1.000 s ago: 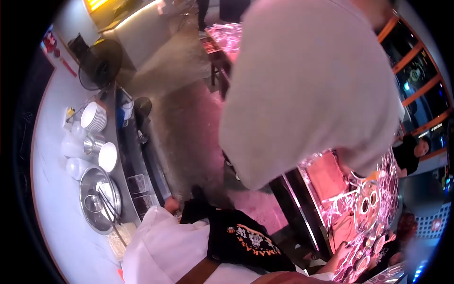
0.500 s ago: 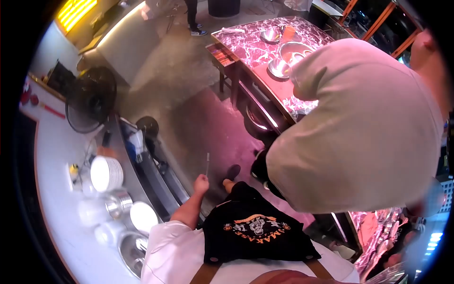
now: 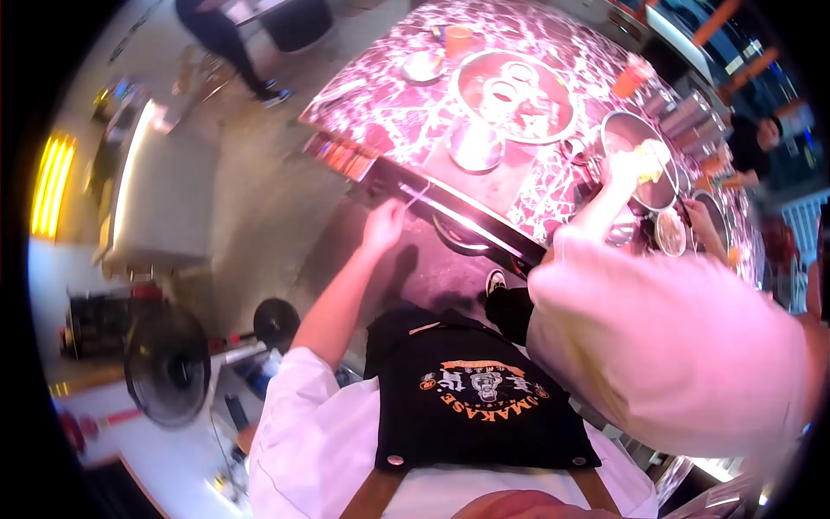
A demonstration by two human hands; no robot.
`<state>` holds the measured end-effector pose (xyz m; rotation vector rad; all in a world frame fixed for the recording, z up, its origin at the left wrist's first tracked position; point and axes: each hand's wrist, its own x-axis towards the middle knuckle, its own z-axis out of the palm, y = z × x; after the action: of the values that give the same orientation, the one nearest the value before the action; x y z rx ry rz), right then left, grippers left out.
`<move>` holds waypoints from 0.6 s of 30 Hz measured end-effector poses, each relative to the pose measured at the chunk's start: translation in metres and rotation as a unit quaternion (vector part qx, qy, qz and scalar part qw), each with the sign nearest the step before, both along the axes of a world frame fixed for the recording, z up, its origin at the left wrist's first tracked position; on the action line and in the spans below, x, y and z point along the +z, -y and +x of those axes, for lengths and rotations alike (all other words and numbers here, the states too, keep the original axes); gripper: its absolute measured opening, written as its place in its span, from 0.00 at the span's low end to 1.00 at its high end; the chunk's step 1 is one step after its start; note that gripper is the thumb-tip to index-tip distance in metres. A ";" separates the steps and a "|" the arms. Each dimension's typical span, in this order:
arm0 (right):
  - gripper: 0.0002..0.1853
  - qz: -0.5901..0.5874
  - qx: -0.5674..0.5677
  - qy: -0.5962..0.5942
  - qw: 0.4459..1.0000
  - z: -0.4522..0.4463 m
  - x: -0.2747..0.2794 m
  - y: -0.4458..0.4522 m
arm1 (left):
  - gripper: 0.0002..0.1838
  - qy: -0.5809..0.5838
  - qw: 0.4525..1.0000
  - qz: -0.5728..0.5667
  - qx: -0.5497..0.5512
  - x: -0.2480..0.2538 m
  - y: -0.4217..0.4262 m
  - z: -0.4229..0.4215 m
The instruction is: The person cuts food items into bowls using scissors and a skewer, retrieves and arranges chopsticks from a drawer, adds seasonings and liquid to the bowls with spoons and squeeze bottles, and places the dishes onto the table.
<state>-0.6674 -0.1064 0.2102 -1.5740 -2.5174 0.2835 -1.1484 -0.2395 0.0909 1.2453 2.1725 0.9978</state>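
My left hand (image 3: 386, 225) is closed around a thin, pale, stick-like utensil (image 3: 418, 195); its exact kind is too small to make out. The hand hovers by the front edge of the marble-topped table (image 3: 363, 91), close to its open drawer (image 3: 341, 156). Beyond it on the table stand a shiny metal bowl (image 3: 475, 145) and a large round metal pan (image 3: 566, 97) with pale, ring-like pieces inside. My right hand does not show.
To my right a co-worker in a light shirt (image 3: 674, 337) leans over the table, one hand (image 3: 621, 170) at a pot (image 3: 616, 130) with something yellow. An orange cup (image 3: 457, 40) stands farther back. A black fan (image 3: 167, 368) is at lower left.
My view has turned towards the table, and my left hand has come from above the floor up to the table's edge, still holding the thin utensil. The co-worker's arm now shows over the pot.
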 end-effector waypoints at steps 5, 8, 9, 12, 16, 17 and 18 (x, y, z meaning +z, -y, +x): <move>0.05 0.213 0.044 0.426 0.878 -0.067 0.044 -0.136 | 0.14 -0.087 0.979 0.052 -0.176 0.031 -0.235 -0.006; 0.08 0.329 -0.005 0.191 0.925 -0.020 0.018 -0.145 | 0.15 -0.121 0.953 -0.025 -0.276 0.032 -0.373 0.002; 0.15 0.150 -0.067 -0.028 0.986 -0.006 0.011 -0.133 | 0.15 -0.150 0.953 -0.044 -0.261 0.024 -0.415 0.013; 0.27 -0.076 -0.189 -0.314 0.927 0.012 -0.006 -0.101 | 0.15 -0.212 0.893 -0.133 -0.373 0.016 -0.523 0.045; 0.22 -0.118 -0.412 -0.196 0.882 -0.054 -0.060 0.065 | 0.16 -0.180 0.899 -0.150 -0.370 -0.016 -0.596 0.088; 0.20 -0.144 -0.474 -0.189 0.848 -0.077 -0.078 0.119 | 0.16 -0.218 0.891 -0.161 -0.363 -0.062 -0.621 0.099; 0.19 -0.174 -0.527 -0.185 0.811 -0.103 -0.094 0.175 | 0.16 -0.217 0.886 -0.165 -0.374 -0.086 -0.625 0.103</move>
<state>-0.7706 -0.2816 0.1157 -2.4513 -1.0578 0.7890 -1.0451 0.3854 0.0054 2.0175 1.7449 0.0265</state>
